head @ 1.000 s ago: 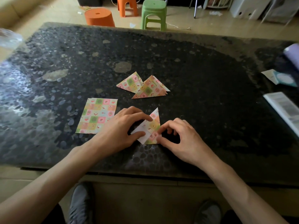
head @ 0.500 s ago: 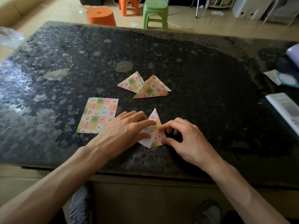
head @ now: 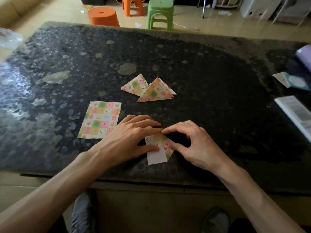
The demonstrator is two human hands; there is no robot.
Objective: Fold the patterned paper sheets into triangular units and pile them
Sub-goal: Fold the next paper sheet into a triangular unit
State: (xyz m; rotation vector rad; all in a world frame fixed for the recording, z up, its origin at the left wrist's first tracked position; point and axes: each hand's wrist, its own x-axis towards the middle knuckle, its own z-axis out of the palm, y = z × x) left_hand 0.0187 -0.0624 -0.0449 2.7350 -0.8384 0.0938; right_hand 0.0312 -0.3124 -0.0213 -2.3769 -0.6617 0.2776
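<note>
**Flat patterned sheet**: unfolded rectangle, long axis near-to-far with a slight lean to the right. Left of centre, just beside the left hand.

**Left hand**: palm down, fingers straight, forefinger and thumb pressing on the part-folded sheet.

**Part-folded sheet**: between the two hands, close to the table's near edge. Long axis near-to-far. White reverse flap (plain, square-ended) pointing toward the person. Patterned portion at the far end, partly hidden under fingers.

**Pile of folded triangles**: beyond the hands and apart from them. Two overlapping groups, apexes pointing away (number of units not legible).

**Right hand**: arched, forefinger tip meeting the left forefinger, thumb tip on the sheet's right side — pinching or merely pressing, cannot tell.

**Table**: dark, mottled, glossy. Broad bare stretch right of the hands and beyond the pile.

**Booklet** and **small card**: at the right edge, well apart from the work.

**Floor beyond the far edge**: pale tiles — orange stool, green stool.
</note>
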